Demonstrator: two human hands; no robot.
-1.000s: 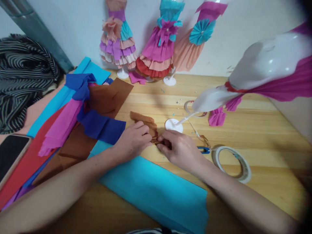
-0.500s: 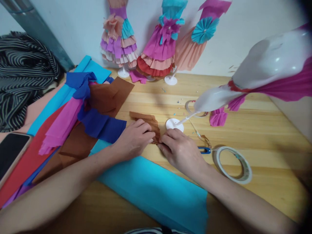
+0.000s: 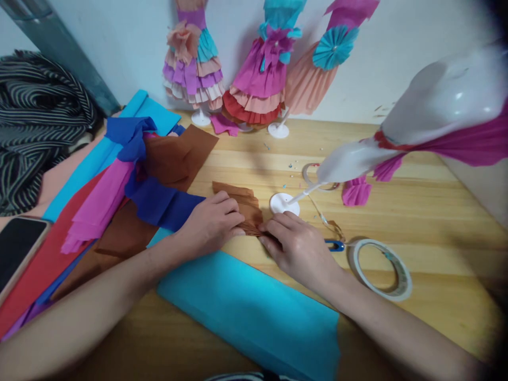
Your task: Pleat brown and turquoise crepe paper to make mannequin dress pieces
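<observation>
A small strip of brown crepe paper (image 3: 242, 203) lies pleated on the wooden table (image 3: 416, 217). My left hand (image 3: 210, 225) pinches its near end from the left, fingers closed on the folds. My right hand (image 3: 297, 246) presses and pinches the same end from the right, fingertips meeting the left hand's. Just behind the paper stands the round white base (image 3: 283, 203) of a tilted white mannequin (image 3: 432, 108) wearing a magenta pleated skirt (image 3: 472, 143).
A turquoise crepe sheet (image 3: 254, 312) lies under my forearms. Blue, magenta, brown and red sheets (image 3: 130, 190) pile at left beside a phone (image 3: 18, 251). A tape roll (image 3: 383, 267) and blue-handled scissors (image 3: 335, 244) sit right. Three dressed paper dolls (image 3: 257, 69) stand at the wall.
My hands have shifted slightly on the brown strip, gathering more pleats at its near end. The view has drifted a little; nothing else has moved.
</observation>
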